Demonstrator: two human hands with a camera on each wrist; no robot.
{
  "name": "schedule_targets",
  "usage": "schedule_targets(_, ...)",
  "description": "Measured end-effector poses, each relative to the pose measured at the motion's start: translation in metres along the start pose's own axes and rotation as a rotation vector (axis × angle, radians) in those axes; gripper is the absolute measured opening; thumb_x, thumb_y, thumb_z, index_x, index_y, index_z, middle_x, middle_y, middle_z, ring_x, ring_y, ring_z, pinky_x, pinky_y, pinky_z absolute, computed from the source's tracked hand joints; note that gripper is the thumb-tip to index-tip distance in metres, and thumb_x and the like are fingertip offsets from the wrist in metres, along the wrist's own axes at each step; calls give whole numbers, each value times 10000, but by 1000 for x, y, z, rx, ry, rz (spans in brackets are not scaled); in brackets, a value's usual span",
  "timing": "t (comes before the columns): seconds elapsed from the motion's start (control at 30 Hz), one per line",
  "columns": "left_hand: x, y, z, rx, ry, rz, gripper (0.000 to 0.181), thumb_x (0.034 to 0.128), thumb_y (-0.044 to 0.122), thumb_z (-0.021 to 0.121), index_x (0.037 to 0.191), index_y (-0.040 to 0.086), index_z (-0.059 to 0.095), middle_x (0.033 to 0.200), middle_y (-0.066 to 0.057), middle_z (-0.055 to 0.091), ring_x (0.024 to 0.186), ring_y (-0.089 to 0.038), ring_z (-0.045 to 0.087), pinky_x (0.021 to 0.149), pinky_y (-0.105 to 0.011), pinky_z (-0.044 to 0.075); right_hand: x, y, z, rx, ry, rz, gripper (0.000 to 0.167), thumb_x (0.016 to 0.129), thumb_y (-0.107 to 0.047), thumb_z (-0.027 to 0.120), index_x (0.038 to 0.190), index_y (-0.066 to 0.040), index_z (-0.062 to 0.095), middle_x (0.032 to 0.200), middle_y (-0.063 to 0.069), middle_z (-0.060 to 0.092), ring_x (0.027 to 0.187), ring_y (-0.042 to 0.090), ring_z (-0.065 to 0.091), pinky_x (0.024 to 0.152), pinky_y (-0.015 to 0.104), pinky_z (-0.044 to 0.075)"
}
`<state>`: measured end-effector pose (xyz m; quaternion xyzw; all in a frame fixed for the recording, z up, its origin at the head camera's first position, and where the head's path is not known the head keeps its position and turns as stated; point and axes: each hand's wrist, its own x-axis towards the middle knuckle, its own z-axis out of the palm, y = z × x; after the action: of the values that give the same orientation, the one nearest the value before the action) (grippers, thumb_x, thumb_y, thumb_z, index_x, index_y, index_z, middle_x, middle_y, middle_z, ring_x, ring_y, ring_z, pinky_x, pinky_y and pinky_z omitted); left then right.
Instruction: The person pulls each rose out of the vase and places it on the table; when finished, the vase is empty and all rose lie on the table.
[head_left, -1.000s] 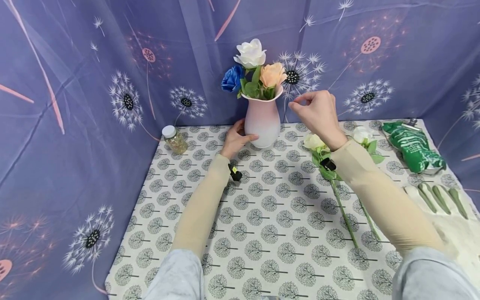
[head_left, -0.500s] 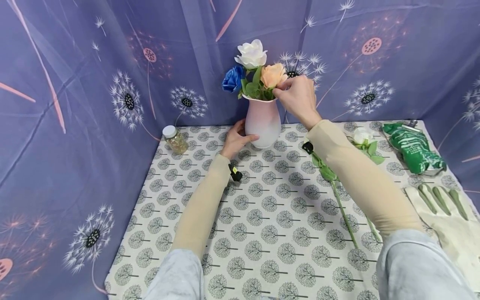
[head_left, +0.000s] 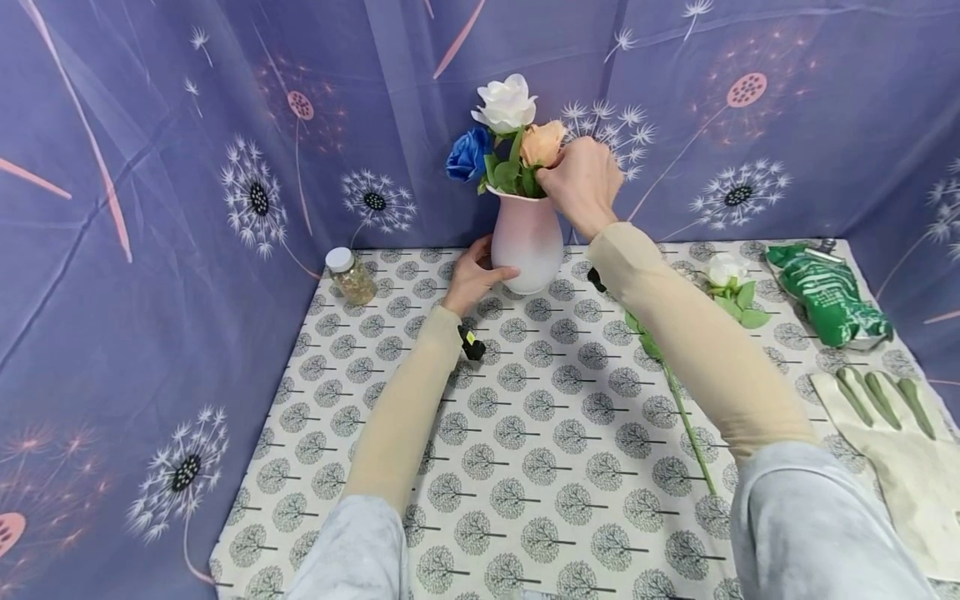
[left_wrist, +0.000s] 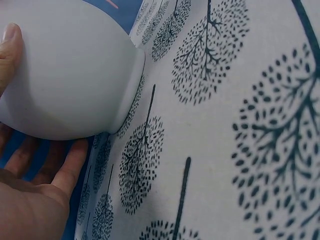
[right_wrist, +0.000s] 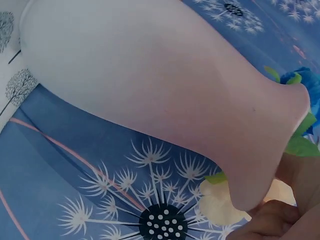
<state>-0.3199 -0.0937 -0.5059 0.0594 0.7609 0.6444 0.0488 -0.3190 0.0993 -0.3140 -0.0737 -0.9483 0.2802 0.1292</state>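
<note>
A vase (head_left: 527,250), pink at the top and fading to white, stands upright near the back edge of the table. It holds a white rose (head_left: 506,103), a blue rose (head_left: 468,154) and a peach rose (head_left: 543,143) with green leaves. My left hand (head_left: 474,277) grips the vase low on its left side, thumb in front and fingers behind, as the left wrist view also shows (left_wrist: 37,200). At the rim's right side, my right hand (head_left: 583,179) has curled fingers at the peach rose, just below its bloom; the stem there is hidden.
A white-lidded jar (head_left: 350,277) stands at the back left. On the right lie a white rose with leaves (head_left: 727,271), a green stem (head_left: 688,425) partly under my right arm, a green package (head_left: 828,296) and a pale glove (head_left: 900,467). A patterned curtain (head_left: 420,100) hangs behind.
My right hand has moved left from beside the vase to the peach rose, which has shifted slightly left. The left hand keeps its grip on the vase.
</note>
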Motion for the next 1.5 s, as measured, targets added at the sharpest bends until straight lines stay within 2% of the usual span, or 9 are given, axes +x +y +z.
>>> schedule_targets(0.17, 0, 1, 1, 1, 6, -1, 901, 877, 116, 920, 1647, 112, 452, 1647, -140, 558, 1521, -324, 546, 1270, -431, 503, 4, -1, 4, -28, 22, -29, 209, 917, -181, 670, 716, -128, 691, 847, 93, 726, 797, 270, 624, 611, 336, 401)
schedule_targets(0.3, 0, 1, 2, -2, 6, -4, 900, 876, 116, 921, 1646, 114, 455, 1647, -142, 559, 1519, -324, 548, 1266, -431, 506, 7, -2, 4, -31, 6, -8, 168, 938, -223, 718, 942, -164, 876, 982, 118, 828, 863, 277, 673, 638, 319, 393)
schedule_targets(0.57, 1, -1, 1, -14, 4, 8, 890, 881, 118, 920, 1643, 111, 461, 1640, -137, 569, 1512, -317, 556, 1266, -437, 505, 11, -1, 6, 0, -24, -1, 238, 972, -313, 769, 1174, -219, 854, 1204, 48, 846, 1032, 268, 755, 711, 283, 368)
schedule_targets(0.8, 1, -2, 1, 0, -5, -3, 912, 871, 137, 931, 1649, 121, 455, 1648, -133, 560, 1514, -329, 555, 1264, -447, 509, 11, 0, 9, 14, 33, -14, 250, 990, -328, 705, 1118, -195, 875, 1136, 85, 858, 1038, 305, 781, 753, 362, 456)
schedule_targets(0.97, 1, 0, 0, 7, 3, -15, 927, 861, 127, 933, 1653, 141, 452, 1661, -119, 550, 1529, -320, 541, 1289, -440, 482, 14, -3, 8, -21, 7, -19, 272, 975, -379, 757, 1103, -172, 877, 1102, 134, 855, 1028, 330, 779, 723, 397, 465)
schedule_targets(1.1, 2, -1, -1, 14, 3, -8, 928, 857, 139, 938, 1650, 136, 456, 1651, -119, 561, 1520, -319, 549, 1275, -444, 497, 15, -6, 8, 5, -10, 1, 248, 960, -316, 738, 1145, -214, 868, 1181, 117, 845, 1094, 331, 778, 837, 468, 561)
schedule_targets(1.23, 3, -3, -1, 23, -1, 3, 930, 857, 161, 942, 1651, 132, 458, 1638, -121, 572, 1507, -321, 559, 1253, -443, 519, 17, -11, 10, 29, -15, 59, 205, 950, -262, 702, 1052, -215, 872, 1181, 119, 838, 1119, 327, 765, 948, 512, 594)
schedule_targets(1.33, 4, -4, -1, 29, -3, -2, 930, 857, 168, 945, 1650, 145, 461, 1636, -112, 576, 1499, -317, 566, 1243, -434, 529, 19, -14, 9, 34, -20, 103, 140, 961, -294, 711, 923, -177, 777, 1155, 110, 828, 1100, 321, 752, 879, 474, 584)
schedule_targets(1.5, 4, -4, -2, 35, -3, -2, 926, 862, 168, 942, 1652, 151, 459, 1636, -109, 576, 1500, -316, 567, 1249, -432, 523, 19, -12, 7, 77, -22, 137, 236, 946, -344, 745, 758, -263, 628, 1093, 48, 795, 1077, 288, 737, 676, 346, 454)
